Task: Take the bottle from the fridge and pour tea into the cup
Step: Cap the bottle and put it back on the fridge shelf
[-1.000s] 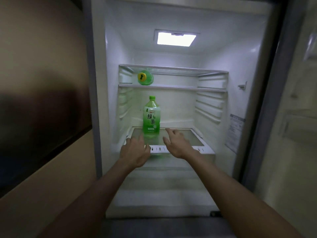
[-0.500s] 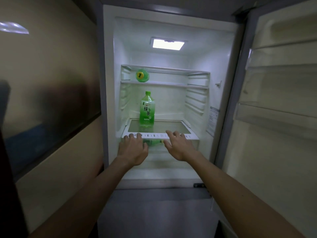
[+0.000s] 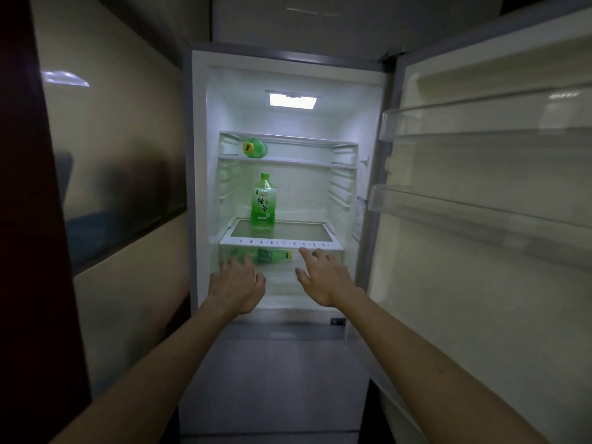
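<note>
Both hands, left (image 3: 238, 285) and right (image 3: 323, 277), are held empty, fingers spread, at frame centre; the upright green plastic tea bottle (image 3: 263, 200) could be toppled by a hasty reach.

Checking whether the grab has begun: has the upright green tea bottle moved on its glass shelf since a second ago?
No. The upright green tea bottle stands at the same left rear spot on the glass shelf; only the camera has backed away.

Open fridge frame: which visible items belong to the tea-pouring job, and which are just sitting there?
Belongs to the job:
upright green tea bottle on the glass shelf
left hand and right hand, both empty
no cup in view

Just there:
bottle lying on the top shelf
bottle lying in the drawer
door bins
</note>
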The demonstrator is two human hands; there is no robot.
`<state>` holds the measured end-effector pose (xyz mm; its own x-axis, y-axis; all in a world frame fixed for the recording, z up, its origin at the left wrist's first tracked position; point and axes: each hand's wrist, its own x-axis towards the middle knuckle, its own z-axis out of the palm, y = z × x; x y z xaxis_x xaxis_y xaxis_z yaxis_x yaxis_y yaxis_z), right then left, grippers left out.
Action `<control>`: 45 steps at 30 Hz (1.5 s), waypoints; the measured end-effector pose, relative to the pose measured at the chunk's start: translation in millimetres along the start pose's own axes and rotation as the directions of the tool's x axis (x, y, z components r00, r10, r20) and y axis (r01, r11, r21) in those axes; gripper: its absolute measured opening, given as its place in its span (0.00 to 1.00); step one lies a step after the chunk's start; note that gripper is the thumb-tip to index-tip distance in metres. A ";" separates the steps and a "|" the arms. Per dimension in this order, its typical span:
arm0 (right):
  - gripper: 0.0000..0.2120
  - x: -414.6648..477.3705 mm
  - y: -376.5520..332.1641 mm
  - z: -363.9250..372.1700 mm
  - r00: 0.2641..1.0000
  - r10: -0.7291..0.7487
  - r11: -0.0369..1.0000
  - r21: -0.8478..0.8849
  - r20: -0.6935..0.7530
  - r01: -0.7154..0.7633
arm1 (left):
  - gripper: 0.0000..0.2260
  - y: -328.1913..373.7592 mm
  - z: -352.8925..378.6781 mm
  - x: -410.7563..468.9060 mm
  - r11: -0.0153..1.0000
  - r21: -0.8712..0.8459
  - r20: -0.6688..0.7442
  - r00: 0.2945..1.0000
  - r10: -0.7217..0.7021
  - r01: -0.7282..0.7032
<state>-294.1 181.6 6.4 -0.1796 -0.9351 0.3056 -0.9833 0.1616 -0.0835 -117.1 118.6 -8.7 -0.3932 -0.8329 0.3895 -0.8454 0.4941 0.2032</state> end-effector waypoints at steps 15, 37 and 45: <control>0.25 -115.2 -1.2 -29.8 0.998 -0.047 0.997 0.060 0.041 0.045 | 0.16 22.2 -37.0 -120.1 0.993 0.115 -0.054 0.998 -0.009 0.015; 0.24 -253.3 -66.3 -51.3 0.994 0.093 0.995 0.017 0.050 -0.094 | 0.15 -21.0 -69.4 -245.7 0.989 0.121 0.034 0.996 0.080 -0.083; 0.24 -281.1 -42.7 -72.7 0.992 0.129 0.990 0.056 0.015 -0.129 | 0.15 19.3 -86.9 -252.4 0.988 0.090 -0.008 0.992 0.127 -0.126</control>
<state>-203.7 460.5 -6.9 -0.3043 -0.9112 0.2777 -0.9486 0.2634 -0.1753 -2.7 360.1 -25.0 -0.4943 -0.7613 0.4197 -0.8183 0.5704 0.0708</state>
